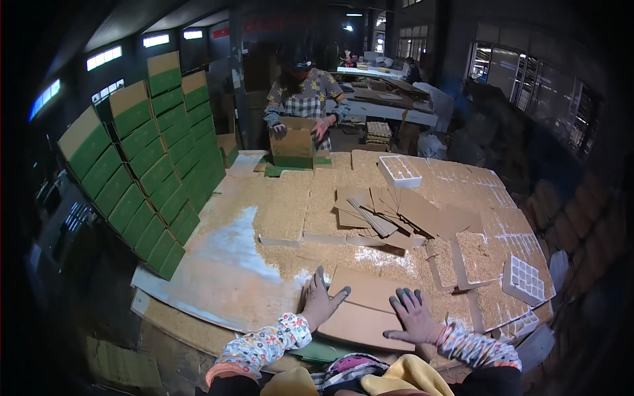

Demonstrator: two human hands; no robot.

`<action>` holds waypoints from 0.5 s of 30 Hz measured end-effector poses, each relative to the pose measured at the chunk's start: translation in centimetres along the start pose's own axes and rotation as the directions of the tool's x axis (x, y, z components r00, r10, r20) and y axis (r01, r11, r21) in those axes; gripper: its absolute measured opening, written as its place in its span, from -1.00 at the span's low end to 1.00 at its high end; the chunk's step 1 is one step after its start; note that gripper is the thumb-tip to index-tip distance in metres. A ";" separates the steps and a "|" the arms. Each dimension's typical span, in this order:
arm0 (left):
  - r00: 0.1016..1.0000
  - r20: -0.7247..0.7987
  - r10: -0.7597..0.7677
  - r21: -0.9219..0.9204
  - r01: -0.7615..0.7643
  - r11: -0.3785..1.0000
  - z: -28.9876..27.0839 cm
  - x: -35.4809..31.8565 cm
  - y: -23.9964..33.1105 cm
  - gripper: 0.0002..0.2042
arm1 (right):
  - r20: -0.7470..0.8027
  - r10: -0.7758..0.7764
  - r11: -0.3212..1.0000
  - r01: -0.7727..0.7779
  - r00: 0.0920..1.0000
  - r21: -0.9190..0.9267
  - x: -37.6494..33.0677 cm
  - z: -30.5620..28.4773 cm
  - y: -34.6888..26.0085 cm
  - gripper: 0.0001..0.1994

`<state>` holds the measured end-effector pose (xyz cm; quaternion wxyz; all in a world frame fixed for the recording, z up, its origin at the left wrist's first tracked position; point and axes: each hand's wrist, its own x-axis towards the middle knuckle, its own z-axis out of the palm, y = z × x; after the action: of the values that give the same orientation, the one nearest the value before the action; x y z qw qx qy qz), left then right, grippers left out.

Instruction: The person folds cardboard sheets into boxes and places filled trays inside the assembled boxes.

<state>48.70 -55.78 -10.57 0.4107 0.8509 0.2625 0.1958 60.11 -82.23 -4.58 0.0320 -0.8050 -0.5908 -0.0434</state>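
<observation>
Cardboard sheet (366,307), under both flat hands

Flat brown cardboard sheet (370,305), plain and unfolded, lying slightly askew on the sawdust-strewn table at its near edge, a crease line across it, both gloved hands resting on it

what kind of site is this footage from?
Likely a packing workshop or small factory. Tall stacks of green-and-brown cardboard boxes line the left; the big worktable is strewn with sawdust-like chaff, flat brown cardboard sheets and white plastic grid trays. Both gloved hands rest on the sheets.
</observation>
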 end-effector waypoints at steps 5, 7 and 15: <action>0.675 0.737 -0.040 -0.593 0.674 0.440 1.5 1.9 -7.0 -0.23 | 0.006 0.554 0.409 -0.279 0.832 0.869 -3.4 13.5 5.9 -0.16; 0.709 0.705 -0.020 -0.515 0.531 0.673 -1.2 -0.3 -4.4 -0.22 | 0.280 0.397 -0.372 -0.126 0.874 0.920 -4.0 14.0 4.6 -0.23; 0.868 0.379 0.322 0.204 -0.418 0.886 -5.1 -1.0 -4.7 -0.30 | 0.313 0.634 0.395 -0.645 0.707 0.655 3.7 6.6 10.3 -0.35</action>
<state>43.82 -50.87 -11.49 0.2795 0.9553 0.0443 0.0851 71.24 -81.14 -10.73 0.3576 -0.8860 -0.2025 0.2146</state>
